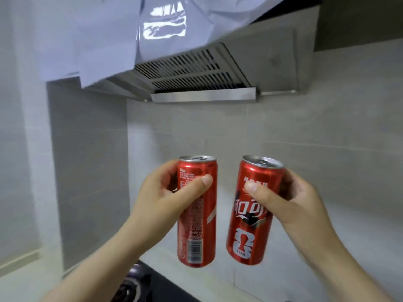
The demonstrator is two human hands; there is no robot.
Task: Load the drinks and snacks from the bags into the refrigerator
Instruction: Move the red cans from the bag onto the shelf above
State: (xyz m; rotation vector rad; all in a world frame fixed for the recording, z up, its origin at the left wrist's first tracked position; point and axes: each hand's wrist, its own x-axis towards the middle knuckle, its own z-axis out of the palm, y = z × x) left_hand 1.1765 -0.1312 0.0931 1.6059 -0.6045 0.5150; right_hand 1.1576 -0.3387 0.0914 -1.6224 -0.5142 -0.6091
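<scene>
Both our hands hold red slim cans mid-air above the bench [283, 247]: left hand [161, 199] clamped on the left can [197, 227], upright, barcode facing us; right hand [290, 201] clamped on the right can [254, 216], tilted, logo facing us. Cans apart, not touching. Range hood [196, 70] above, stove [139, 282] below.

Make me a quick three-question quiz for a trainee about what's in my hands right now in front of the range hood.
1. True or false: the left hand and the right hand each hold a red cola can.
2. Which can shows its barcode: A) the left can, B) the right can?
3. What appliance hangs above the cans?

Key
1. True.
2. A.
3. A steel range hood, partly draped in plastic film.
</scene>
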